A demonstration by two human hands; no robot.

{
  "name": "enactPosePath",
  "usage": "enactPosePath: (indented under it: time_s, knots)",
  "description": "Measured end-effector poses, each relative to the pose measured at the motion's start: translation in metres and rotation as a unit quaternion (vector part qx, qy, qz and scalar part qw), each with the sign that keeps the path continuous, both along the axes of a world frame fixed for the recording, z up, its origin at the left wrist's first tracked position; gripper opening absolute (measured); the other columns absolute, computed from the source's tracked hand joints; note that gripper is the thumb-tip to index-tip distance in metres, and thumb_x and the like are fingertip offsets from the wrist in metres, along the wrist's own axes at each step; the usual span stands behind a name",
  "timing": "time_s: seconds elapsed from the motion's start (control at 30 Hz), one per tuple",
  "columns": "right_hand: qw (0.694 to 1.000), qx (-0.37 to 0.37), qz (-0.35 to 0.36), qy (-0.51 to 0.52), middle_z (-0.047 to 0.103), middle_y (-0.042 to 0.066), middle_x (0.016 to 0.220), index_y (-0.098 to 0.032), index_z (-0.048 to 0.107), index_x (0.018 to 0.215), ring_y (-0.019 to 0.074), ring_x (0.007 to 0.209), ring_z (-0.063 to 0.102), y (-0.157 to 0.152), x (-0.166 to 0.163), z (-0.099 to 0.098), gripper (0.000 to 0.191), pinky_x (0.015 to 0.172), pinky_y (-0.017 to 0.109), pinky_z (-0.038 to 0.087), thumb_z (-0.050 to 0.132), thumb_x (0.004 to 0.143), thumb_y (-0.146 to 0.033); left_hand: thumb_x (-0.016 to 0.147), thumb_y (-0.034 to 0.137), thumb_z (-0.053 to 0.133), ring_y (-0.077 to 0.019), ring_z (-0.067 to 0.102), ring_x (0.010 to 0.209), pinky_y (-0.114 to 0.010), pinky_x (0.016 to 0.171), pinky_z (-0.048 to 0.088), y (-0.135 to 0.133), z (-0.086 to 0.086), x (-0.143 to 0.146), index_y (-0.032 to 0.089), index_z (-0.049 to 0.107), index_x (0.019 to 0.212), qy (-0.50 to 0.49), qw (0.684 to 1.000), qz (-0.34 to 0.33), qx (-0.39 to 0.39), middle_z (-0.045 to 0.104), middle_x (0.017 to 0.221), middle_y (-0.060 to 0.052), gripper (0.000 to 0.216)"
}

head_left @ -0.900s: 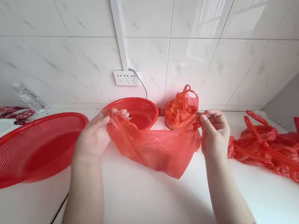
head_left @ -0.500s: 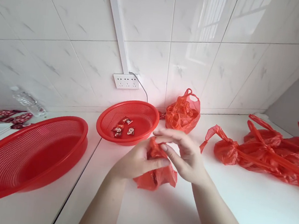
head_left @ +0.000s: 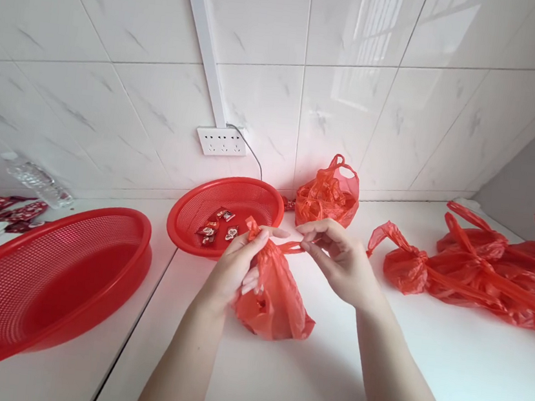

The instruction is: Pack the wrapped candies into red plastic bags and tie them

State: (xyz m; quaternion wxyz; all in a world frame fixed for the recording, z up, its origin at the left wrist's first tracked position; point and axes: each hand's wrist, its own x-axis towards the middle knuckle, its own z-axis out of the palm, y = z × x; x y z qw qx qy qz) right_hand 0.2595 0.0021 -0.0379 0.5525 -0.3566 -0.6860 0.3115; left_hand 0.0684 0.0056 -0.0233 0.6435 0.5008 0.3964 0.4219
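Observation:
A thin red plastic bag hangs in front of me over the white table, with something small and dark showing through it. My left hand is closed around the bag's gathered neck, a bit of red plastic poking up above the thumb. Between thumb and fingertips, my right hand pinches a strip of the same bag, pulled out to the right. Just behind is a round red basket with several small wrapped sweets in it.
A larger red basket stands at the left, a clear plastic bottle behind it. Against the wall sits a red bag stuffed with plastic. Several knotted red bags lie at the right. A socket strip with a cable is on the wall.
My hands, close together over the bag before, have moved apart. The right hand has drawn a strip of the bag out to the right, while the left stays at its neck.

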Motion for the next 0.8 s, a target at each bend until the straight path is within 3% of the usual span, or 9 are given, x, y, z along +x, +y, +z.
enactPosePath:
  time_s: [0.1, 0.23, 0.33, 0.47, 0.57, 0.63, 0.7, 0.8]
  knots:
    - [0.999, -0.014, 0.004, 0.037, 0.061, 0.004, 0.090, -0.024, 0.064, 0.101, 0.0175, 0.087, 0.059, 0.004, 0.007, 0.000, 0.013, 0.077, 0.034, 0.052, 0.061, 0.089, -0.029, 0.093, 0.049, 0.048, -0.0051, 0.027, 0.025, -0.016, 0.036, 0.037, 0.008, -0.001, -0.007, 0.019, 0.059, 0.126, -0.045, 0.997, -0.061, -0.035, 0.038, 0.032, 0.010, 0.046]
    - [0.996, -0.016, 0.016, 0.092, 0.059, 0.003, 0.089, -0.024, 0.065, 0.099, 0.0165, 0.086, 0.059, 0.004, 0.009, 0.001, 0.012, 0.079, 0.034, 0.052, 0.064, 0.088, -0.029, 0.096, 0.047, 0.042, -0.0073, 0.047, 0.033, -0.018, 0.045, 0.045, 0.015, -0.005, -0.014, 0.020, 0.048, 0.139, -0.094, 0.981, -0.124, -0.112, 0.064, 0.051, 0.002, 0.051]
    - [0.991, -0.020, 0.041, 0.123, 0.058, 0.001, 0.086, -0.025, 0.064, 0.097, 0.0152, 0.083, 0.058, 0.000, 0.009, 0.005, 0.011, 0.076, 0.033, 0.052, 0.066, 0.087, -0.027, 0.096, 0.047, 0.044, -0.0105, 0.057, 0.044, -0.021, 0.054, 0.049, 0.017, -0.010, -0.012, 0.021, 0.047, 0.140, -0.117, 0.979, -0.120, -0.112, 0.066, 0.058, -0.001, 0.051]
    - [0.988, -0.052, 0.110, 0.097, 0.056, 0.000, 0.082, -0.026, 0.062, 0.105, 0.0137, 0.078, 0.056, -0.006, 0.010, 0.008, 0.018, 0.072, 0.031, 0.051, 0.064, 0.088, -0.026, 0.096, 0.041, 0.048, -0.0110, 0.060, 0.053, -0.021, 0.060, 0.049, 0.020, -0.014, -0.008, 0.021, 0.057, 0.130, -0.177, 0.974, -0.088, -0.110, 0.057, 0.053, 0.002, 0.041]
    - [0.981, -0.092, 0.167, 0.016, 0.057, 0.001, 0.086, -0.025, 0.059, 0.114, 0.0141, 0.080, 0.057, -0.005, 0.011, 0.007, 0.027, 0.069, 0.029, 0.050, 0.063, 0.088, -0.027, 0.096, 0.033, 0.046, -0.0049, 0.050, 0.047, -0.019, 0.061, 0.048, 0.022, -0.012, -0.007, 0.020, 0.066, 0.106, -0.237, 0.958, -0.093, -0.132, 0.053, 0.059, 0.004, 0.025]
    - [0.978, -0.111, 0.176, -0.020, 0.060, 0.003, 0.090, -0.023, 0.059, 0.112, 0.0144, 0.080, 0.058, -0.003, 0.009, 0.005, 0.026, 0.067, 0.029, 0.050, 0.063, 0.088, -0.031, 0.096, 0.036, 0.045, -0.0023, 0.035, 0.038, -0.018, 0.052, 0.043, 0.019, -0.010, -0.007, 0.019, 0.064, 0.087, -0.200, 0.969, -0.110, -0.093, 0.049, 0.057, 0.005, 0.027]
    - [0.984, -0.111, 0.134, -0.025, 0.062, 0.003, 0.093, -0.022, 0.061, 0.106, 0.0146, 0.080, 0.059, 0.001, 0.004, 0.003, 0.022, 0.069, 0.029, 0.050, 0.060, 0.090, -0.036, 0.095, 0.045, 0.043, -0.0037, 0.025, 0.037, -0.019, 0.044, 0.033, 0.013, -0.007, -0.005, 0.019, 0.059, 0.076, -0.085, 0.987, -0.136, -0.018, 0.041, 0.051, 0.006, 0.036]
    - [0.994, -0.095, 0.045, -0.015, 0.064, 0.004, 0.098, -0.022, 0.064, 0.098, 0.0165, 0.090, 0.060, 0.006, -0.005, -0.001, 0.025, 0.078, 0.031, 0.049, 0.052, 0.094, -0.043, 0.093, 0.051, 0.044, -0.0085, 0.032, 0.044, -0.022, 0.046, 0.029, 0.000, -0.004, -0.001, 0.019, 0.059, 0.068, 0.133, 0.972, -0.135, 0.137, 0.038, 0.049, 0.004, 0.043]
